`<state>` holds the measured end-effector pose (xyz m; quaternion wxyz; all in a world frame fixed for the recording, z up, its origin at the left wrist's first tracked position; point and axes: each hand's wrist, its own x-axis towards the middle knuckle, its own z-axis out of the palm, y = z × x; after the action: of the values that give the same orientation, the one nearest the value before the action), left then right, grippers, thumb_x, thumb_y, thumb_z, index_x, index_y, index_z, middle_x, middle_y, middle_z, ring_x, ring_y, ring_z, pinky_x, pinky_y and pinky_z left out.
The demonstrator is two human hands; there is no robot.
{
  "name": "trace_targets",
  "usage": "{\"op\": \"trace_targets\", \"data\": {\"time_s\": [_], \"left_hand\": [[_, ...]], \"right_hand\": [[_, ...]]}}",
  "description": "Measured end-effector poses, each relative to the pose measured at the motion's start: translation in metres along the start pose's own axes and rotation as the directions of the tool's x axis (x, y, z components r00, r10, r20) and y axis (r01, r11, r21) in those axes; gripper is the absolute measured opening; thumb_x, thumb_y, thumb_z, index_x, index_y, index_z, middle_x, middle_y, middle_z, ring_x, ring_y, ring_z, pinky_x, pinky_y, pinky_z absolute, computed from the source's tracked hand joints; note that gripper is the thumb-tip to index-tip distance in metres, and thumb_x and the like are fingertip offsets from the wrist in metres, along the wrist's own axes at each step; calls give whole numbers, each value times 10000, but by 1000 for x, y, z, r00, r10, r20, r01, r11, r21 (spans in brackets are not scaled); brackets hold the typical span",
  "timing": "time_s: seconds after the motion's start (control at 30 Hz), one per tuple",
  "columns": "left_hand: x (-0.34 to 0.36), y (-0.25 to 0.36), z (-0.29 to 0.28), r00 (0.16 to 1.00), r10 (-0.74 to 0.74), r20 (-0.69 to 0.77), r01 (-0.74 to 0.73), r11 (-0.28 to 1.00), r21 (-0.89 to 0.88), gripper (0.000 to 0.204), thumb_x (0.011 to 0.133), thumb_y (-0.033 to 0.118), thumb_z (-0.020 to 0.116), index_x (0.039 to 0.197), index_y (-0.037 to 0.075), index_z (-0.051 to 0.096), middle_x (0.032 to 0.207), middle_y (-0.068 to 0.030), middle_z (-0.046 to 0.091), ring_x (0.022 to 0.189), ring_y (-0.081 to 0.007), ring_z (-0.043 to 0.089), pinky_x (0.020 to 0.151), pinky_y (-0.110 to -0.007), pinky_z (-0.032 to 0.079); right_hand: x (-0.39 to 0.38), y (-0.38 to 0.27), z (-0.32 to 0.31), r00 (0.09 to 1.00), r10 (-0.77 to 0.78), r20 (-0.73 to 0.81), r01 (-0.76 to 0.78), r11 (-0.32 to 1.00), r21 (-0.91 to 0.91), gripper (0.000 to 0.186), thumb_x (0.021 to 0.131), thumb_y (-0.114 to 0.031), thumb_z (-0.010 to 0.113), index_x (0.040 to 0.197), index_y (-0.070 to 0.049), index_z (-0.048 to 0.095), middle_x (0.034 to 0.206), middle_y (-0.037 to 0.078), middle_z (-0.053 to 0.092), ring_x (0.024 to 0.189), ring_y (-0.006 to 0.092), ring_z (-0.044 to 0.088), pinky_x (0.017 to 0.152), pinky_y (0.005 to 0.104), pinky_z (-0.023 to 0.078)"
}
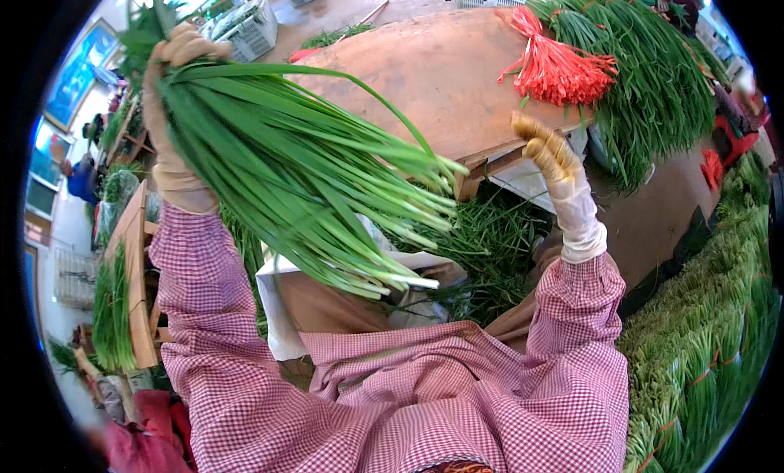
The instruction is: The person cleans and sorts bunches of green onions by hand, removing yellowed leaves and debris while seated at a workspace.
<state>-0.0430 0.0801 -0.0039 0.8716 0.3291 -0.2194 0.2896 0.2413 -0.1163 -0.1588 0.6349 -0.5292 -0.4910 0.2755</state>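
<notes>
so, on my feed the left hand (pixel 192 46), gloved in a pale tan, is up toward half past ten, wrapped around the leafy end of a big bunch of long green stalks (pixel 302 162). that bunch hangs in the air and fans out from my grip toward four o'clock — its pale cut ends spread near the middle of my view, some leaf tips poking out beyond the fist.

my right hand (pixel 559 167), also gloved and yellowed at the fingers, is at about two o'clock, apart from the bunch; it stands fairly wide with fingers loosely bent. it is near the right end of the brown worktop (pixel 392 64), which stretches across twelve o'clock; from this angle i cannot tell whether they touch.

at half past one, a fan of red ties (pixel 555 64) lies on the worktop, just beside a heap of tied green bundles (pixel 653 89) at two. loose green leaves (pixel 498 236) lie low toward three — and a long stack of banded bundles (pixel 710 367) fills four o'clock. a pale crate (pixel 253 32) sits at eleven.
</notes>
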Motion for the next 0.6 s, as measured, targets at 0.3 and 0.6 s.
{"op": "trace_targets", "data": {"time_s": [0.3,0.6], "left_hand": [[58,-51,-74,985,66,-158,-39,985,167,97,873,206,434,852,111,437,751,40,485,784,-110,532,918,-415,391],[122,-76,-199,720,205,-663,361,705,611,339,862,339,462,1024,55,553,927,-63,594,861,-163,544,918,-305,374]], "right_hand": [[29,4,14,746,334,576,-554,791,260,898,749,-729,228,1273,-7,335,1190,84,473,1014,171,485,883,297,376],[51,27,-34,889,394,232,-414,909,44,638,836,-506,452,1231,-7,408,1128,49,516,996,135,497,883,264,369]]}}
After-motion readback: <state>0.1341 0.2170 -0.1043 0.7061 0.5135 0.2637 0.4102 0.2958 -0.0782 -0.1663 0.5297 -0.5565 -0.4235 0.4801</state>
